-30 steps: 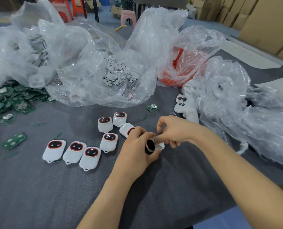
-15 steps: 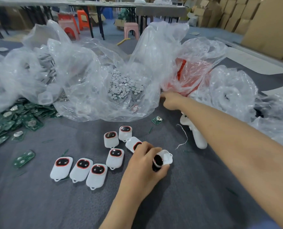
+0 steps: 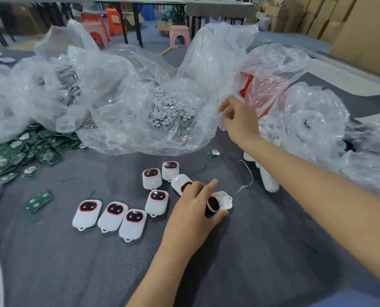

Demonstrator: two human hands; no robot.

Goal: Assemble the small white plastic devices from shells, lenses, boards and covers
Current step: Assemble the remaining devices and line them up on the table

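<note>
My left hand (image 3: 191,209) grips a white shell (image 3: 223,201) with a dark round lens (image 3: 213,203) low over the grey cloth. My right hand (image 3: 237,120) is stretched out to the far side, its curled fingers pinching the edge of a clear plastic bag (image 3: 209,89). Several white shells with red-ringed dark lenses lie left of my left hand, among them a row of three (image 3: 112,214). Green boards (image 3: 20,151) are heaped at the left. Small grey discs (image 3: 171,109) fill the middle bag.
A bag with red parts (image 3: 264,89) sits behind my right hand. Crumpled clear bags (image 3: 313,120) cover the right side. A white handle-shaped part (image 3: 268,180) lies under my right forearm. One loose board (image 3: 213,154) and another (image 3: 38,201) lie on the cloth.
My right hand has let go of the shell and reached forward to the plastic bag's edge. My left hand has stayed in place, holding the shell with the lens.
</note>
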